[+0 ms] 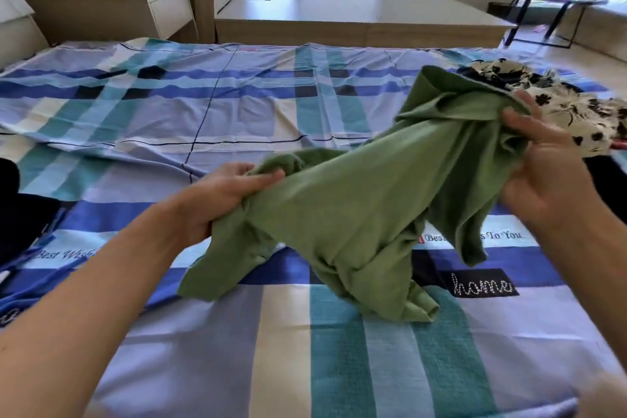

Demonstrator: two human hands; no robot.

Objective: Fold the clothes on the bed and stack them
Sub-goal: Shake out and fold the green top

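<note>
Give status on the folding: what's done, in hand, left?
Done: no folded stack shows on the bed. In hand: the left hand and right hand both grip the green garment, which is bunched, its lower end resting on the sheet. Left: fold it, then the crumpled floral garment at the right. The dark cloth at the left edge is too cut off to judge.

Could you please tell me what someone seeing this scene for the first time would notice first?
The crumpled green fabric garment at centre stands out, gripped by the left hand and right hand, its lower folds touching the blue, teal and cream plaid bedsheet spread beneath. At the right edge lies a rumpled cream garment with black floral print.
</note>
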